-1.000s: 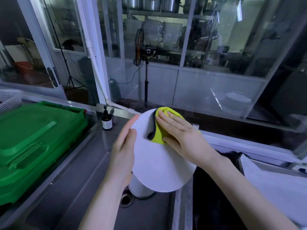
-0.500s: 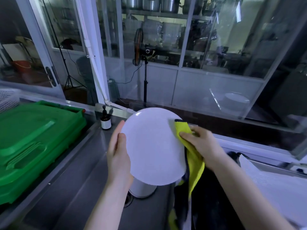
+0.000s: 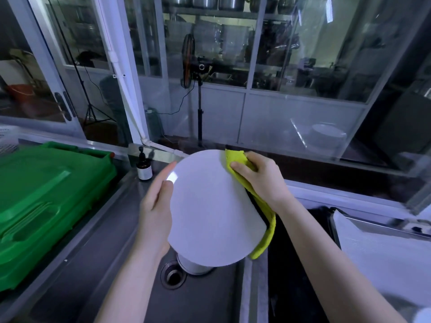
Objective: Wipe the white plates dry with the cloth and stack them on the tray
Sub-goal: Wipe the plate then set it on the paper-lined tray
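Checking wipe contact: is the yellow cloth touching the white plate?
Touching. Head view: right hand pinches the yellow cloth over the right rim of the white plate; no gap.

Cloth (image 3: pixel 236 160) from plate (image 3: pixel 210 210) face to rim
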A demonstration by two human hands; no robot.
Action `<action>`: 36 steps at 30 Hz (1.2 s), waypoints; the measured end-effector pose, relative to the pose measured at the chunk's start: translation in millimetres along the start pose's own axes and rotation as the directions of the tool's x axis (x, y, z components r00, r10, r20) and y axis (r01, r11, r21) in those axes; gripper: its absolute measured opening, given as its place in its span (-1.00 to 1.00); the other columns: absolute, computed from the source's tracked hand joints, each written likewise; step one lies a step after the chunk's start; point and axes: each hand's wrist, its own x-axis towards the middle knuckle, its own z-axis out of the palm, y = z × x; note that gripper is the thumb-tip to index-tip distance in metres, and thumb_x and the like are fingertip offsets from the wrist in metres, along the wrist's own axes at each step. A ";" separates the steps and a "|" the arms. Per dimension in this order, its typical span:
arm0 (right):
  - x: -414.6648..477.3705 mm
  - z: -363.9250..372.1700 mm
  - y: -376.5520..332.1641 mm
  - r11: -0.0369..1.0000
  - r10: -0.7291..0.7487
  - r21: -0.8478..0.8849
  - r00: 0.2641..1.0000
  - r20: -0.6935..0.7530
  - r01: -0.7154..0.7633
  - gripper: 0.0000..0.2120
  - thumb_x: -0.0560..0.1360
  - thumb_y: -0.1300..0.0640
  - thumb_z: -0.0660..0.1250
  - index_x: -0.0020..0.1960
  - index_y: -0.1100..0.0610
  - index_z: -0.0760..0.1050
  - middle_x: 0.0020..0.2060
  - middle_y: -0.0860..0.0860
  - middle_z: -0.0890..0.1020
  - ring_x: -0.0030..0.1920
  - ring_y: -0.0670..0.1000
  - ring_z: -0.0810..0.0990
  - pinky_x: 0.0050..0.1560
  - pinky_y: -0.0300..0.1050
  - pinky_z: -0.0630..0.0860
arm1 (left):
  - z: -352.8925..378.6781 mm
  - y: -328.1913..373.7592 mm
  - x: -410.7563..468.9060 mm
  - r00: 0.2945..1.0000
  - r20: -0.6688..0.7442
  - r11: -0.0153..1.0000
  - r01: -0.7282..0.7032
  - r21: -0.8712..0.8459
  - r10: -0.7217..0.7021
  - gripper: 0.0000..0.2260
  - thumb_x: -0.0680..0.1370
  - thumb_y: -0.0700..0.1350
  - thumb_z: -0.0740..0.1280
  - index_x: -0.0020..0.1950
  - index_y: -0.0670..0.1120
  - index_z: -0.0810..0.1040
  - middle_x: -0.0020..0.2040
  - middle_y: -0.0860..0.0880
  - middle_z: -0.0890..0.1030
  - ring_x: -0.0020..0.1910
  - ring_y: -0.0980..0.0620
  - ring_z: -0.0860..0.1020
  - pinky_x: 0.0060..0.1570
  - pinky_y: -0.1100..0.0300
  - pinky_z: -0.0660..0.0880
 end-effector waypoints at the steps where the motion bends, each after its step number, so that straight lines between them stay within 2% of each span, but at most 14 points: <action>1: -1.1 -0.4 -0.8 1.000 0.001 -0.004 1.000 -0.001 -0.001 -0.67 0.50 0.02 0.43 -0.33 0.01 0.35 -0.46 -0.12 0.38 -0.37 -0.10 0.28 -0.31 -0.31 0.28 | 1.6 -1.7 -1.8 0.999 -0.034 1.000 -0.001 -0.029 0.000 -0.69 0.67 0.01 0.18 0.22 0.36 0.61 0.16 0.30 0.66 0.09 0.29 0.63 -0.11 0.31 0.57; 3: -10.2 1.4 4.2 0.998 0.049 0.041 0.998 -0.037 -0.047 -0.77 0.50 0.05 0.43 -0.26 -0.01 0.42 -0.40 -0.13 0.44 -0.33 -0.11 0.35 -0.27 -0.32 0.32 | 6.2 -5.2 -4.2 0.994 -0.106 0.996 0.011 -0.088 -0.020 -0.70 0.67 0.00 0.19 0.21 0.33 0.63 0.13 0.29 0.68 0.01 0.30 0.66 -0.21 0.36 0.57; 5: -31.2 12.8 13.4 0.983 0.155 0.120 0.978 -0.141 -0.138 -0.90 0.52 0.07 0.40 -0.07 0.06 0.50 -0.29 -0.16 0.51 -0.22 -0.07 0.44 -0.20 -0.26 0.33 | 12.9 -9.6 -5.5 0.981 -0.184 0.986 0.027 -0.165 -0.057 -0.70 0.68 -0.03 0.18 0.24 0.27 0.63 0.16 0.27 0.68 0.07 0.26 0.66 -0.14 0.32 0.58; 9: -67.6 36.6 25.1 0.917 0.372 0.270 0.873 -0.315 -0.293 -0.70 0.56 0.03 0.35 0.25 0.09 0.44 -0.12 -0.16 0.56 -0.08 -0.10 0.55 -0.12 -0.32 0.35 | 27.4 -22.2 -9.7 0.957 -0.255 0.976 0.086 -0.200 -0.137 -0.67 0.70 -0.05 0.16 0.23 0.32 0.61 0.14 0.30 0.67 0.11 0.24 0.64 -0.13 0.26 0.57; 12: -44.4 16.3 31.2 0.962 0.256 0.159 0.937 -0.239 -0.222 -0.81 0.54 0.05 0.38 0.08 0.09 0.47 -0.22 -0.14 0.56 -0.18 -0.13 0.54 -0.24 -0.39 0.35 | 19.9 -25.2 -8.7 0.978 -0.167 0.987 0.107 -0.117 -0.126 -0.68 0.69 0.00 0.16 0.22 0.39 0.59 0.17 0.36 0.64 0.16 0.29 0.61 0.01 0.15 0.55; 16: -16.5 -3.4 28.8 0.998 0.034 -0.048 0.997 0.067 -0.030 -0.85 0.51 0.06 0.42 -0.11 0.07 0.46 -0.33 -0.14 0.46 -0.29 -0.12 0.39 -0.25 -0.33 0.33 | 8.4 -21.6 -3.7 0.995 0.022 0.991 0.100 0.087 -0.102 -0.69 0.69 0.02 0.19 0.21 0.42 0.59 0.15 0.39 0.63 0.09 0.35 0.60 -0.04 0.14 0.53; 19: -16.8 -2.4 25.7 0.998 0.040 -0.043 0.999 0.011 -0.040 -0.88 0.50 0.04 0.42 -0.08 0.06 0.51 -0.31 -0.15 0.53 -0.26 -0.16 0.47 -0.23 -0.38 0.35 | 6.6 -23.3 -3.5 0.996 -0.052 0.996 0.073 0.053 -0.070 -0.72 0.67 0.03 0.22 0.22 0.36 0.61 0.14 0.32 0.66 0.11 0.28 0.62 0.05 0.08 0.56; 23: -56.4 30.8 23.6 0.912 0.372 0.271 0.898 -0.234 -0.308 -0.89 0.54 0.07 0.37 0.01 0.07 0.50 -0.20 -0.08 0.60 -0.12 0.01 0.55 -0.09 -0.10 0.40 | 21.2 -28.1 -4.1 0.949 -0.294 0.985 0.067 -0.158 -0.112 -0.71 0.66 -0.02 0.21 0.25 0.25 0.63 0.25 0.16 0.66 0.30 0.03 0.59 0.26 -0.04 0.55; 25: -83.2 56.7 14.6 0.789 0.545 0.490 0.791 -0.278 -0.372 -0.92 0.57 0.07 0.32 0.06 0.00 0.47 -0.16 -0.15 0.59 -0.09 -0.12 0.56 -0.04 -0.12 0.39 | 28.6 -28.4 -4.5 0.936 -0.336 0.981 0.041 -0.188 -0.103 -0.69 0.67 -0.05 0.18 0.28 0.22 0.62 0.22 0.16 0.67 0.25 0.08 0.61 0.19 0.02 0.56; 27: -87.8 61.5 13.3 0.774 0.556 0.538 0.765 -0.323 -0.335 -0.94 0.58 0.08 0.31 -0.05 -0.01 0.44 -0.24 -0.15 0.56 -0.21 -0.26 0.53 -0.07 -0.13 0.38 | 28.3 -27.9 -3.0 0.956 -0.285 0.990 0.036 -0.135 -0.073 -0.68 0.66 -0.04 0.18 0.28 0.25 0.61 0.17 0.25 0.67 0.15 0.19 0.62 0.15 0.08 0.56; 30: -61.6 31.8 24.7 0.879 0.388 0.395 0.883 -0.263 -0.269 -0.87 0.58 0.08 0.32 -0.06 0.14 0.48 -0.24 0.06 0.59 -0.24 -0.02 0.52 -0.12 0.00 0.47 | 12.0 -18.8 7.4 0.991 -0.132 1.000 0.000 -0.031 -0.005 -0.67 0.66 -0.05 0.20 0.19 0.36 0.63 0.13 0.34 0.66 0.03 0.34 0.62 -0.11 0.33 0.58; 31: -49.9 18.1 27.5 0.916 0.296 0.334 0.937 -0.183 -0.224 -0.85 0.58 0.09 0.33 -0.02 0.19 0.50 -0.19 0.09 0.62 -0.20 0.08 0.53 -0.05 0.00 0.50 | 6.2 -13.9 13.1 0.998 -0.055 0.999 -0.023 0.029 0.024 -0.65 0.67 -0.07 0.20 0.17 0.38 0.63 0.12 0.35 0.66 0.02 0.36 0.62 -0.14 0.37 0.55; 33: -29.7 -4.7 30.3 0.972 0.081 0.219 0.996 0.045 -0.089 -0.90 0.56 0.11 0.36 -0.05 0.15 0.53 -0.28 -0.13 0.61 -0.25 -0.04 0.50 -0.11 -0.20 0.48 | 1.1 -3.0 25.5 0.983 0.183 0.969 -0.077 0.234 0.034 -0.62 0.68 -0.10 0.21 0.18 0.41 0.61 0.16 0.36 0.64 0.12 0.38 0.57 0.04 0.30 0.51; 36: -16.0 -8.2 23.7 0.997 -0.072 0.049 0.920 0.385 0.058 -0.83 0.53 0.12 0.41 -0.21 -0.03 0.49 -0.41 -0.26 0.48 -0.36 -0.25 0.41 -0.26 -0.41 0.36 | 6.8 6.0 36.6 0.841 0.535 0.884 -0.188 0.427 -0.080 -0.62 0.69 -0.12 0.25 0.24 0.41 0.58 0.24 0.37 0.60 0.25 0.42 0.48 0.28 0.28 0.38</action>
